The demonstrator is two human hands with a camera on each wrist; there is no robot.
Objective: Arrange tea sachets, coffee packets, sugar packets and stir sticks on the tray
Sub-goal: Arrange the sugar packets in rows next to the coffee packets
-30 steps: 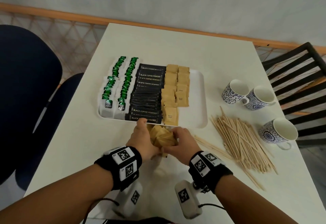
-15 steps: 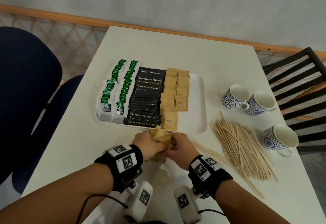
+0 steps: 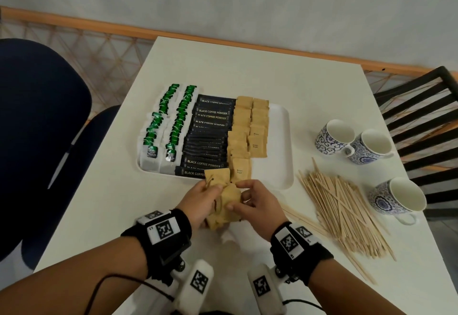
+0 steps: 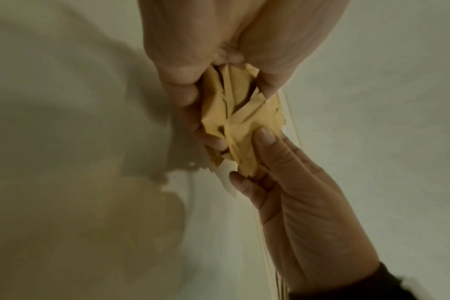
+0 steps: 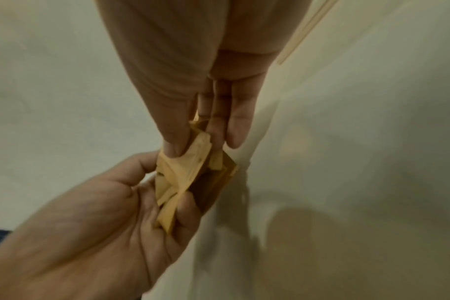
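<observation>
A white tray [image 3: 280, 141] on the table carries green tea sachets [image 3: 171, 126], black coffee packets [image 3: 210, 136] and two columns of brown sugar packets [image 3: 247, 131]. Just in front of the tray's near edge, both hands hold a bundle of brown sugar packets [image 3: 226, 202]. My left hand [image 3: 200, 200] grips the bundle from the left, fingers curled round it. My right hand [image 3: 257, 203] pinches its right side with thumb and fingers. In the left wrist view the bundle [image 4: 239, 121] fans out between both hands; the right wrist view shows the bundle [image 5: 185, 176] the same way. Wooden stir sticks [image 3: 344, 213] lie piled on the table at right.
Three blue-patterned cups [image 3: 334, 136] [image 3: 371, 146] [image 3: 396, 195] stand at the right of the table. A dark blue chair [image 3: 37, 141] is at the left, a black slatted chair [image 3: 421, 116] at the right. The tray's right strip is bare.
Both hands have stayed near the tray's front edge, reworking their hold on the sugar bundle; one packet now sticks up above the left hand.
</observation>
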